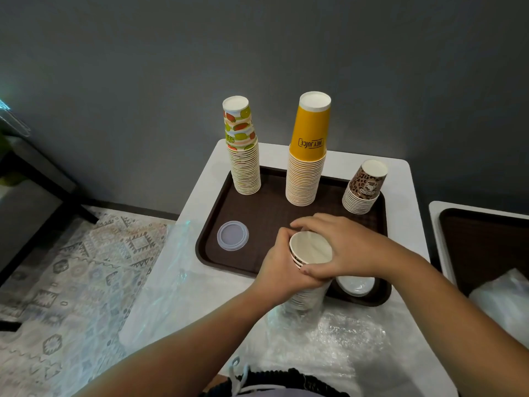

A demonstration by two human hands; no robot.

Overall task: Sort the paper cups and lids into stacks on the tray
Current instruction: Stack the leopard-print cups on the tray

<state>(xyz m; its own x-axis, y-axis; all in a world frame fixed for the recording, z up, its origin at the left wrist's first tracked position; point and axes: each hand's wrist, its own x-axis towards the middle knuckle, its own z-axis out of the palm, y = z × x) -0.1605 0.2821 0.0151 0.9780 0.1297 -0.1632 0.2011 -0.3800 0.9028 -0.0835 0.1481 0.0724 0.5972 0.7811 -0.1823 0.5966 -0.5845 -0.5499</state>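
A brown tray lies on a white table. Three upside-down cup stacks stand along its far side: fruit-print cups, yellow cups and short leopard-print cups. A clear lid lies at the tray's left. White lids sit at its front right corner. Over the tray's front edge I hold a mouth-up stack of cups. My left hand grips its side. My right hand curls over its rim, thumb at the front. The stack's lower part is in clear plastic wrap.
Crumpled clear plastic covers the table's near part and hangs off its left side. A second table with another brown tray and plastic stands at the right. A patterned rug lies on the floor at left. A grey wall is behind.
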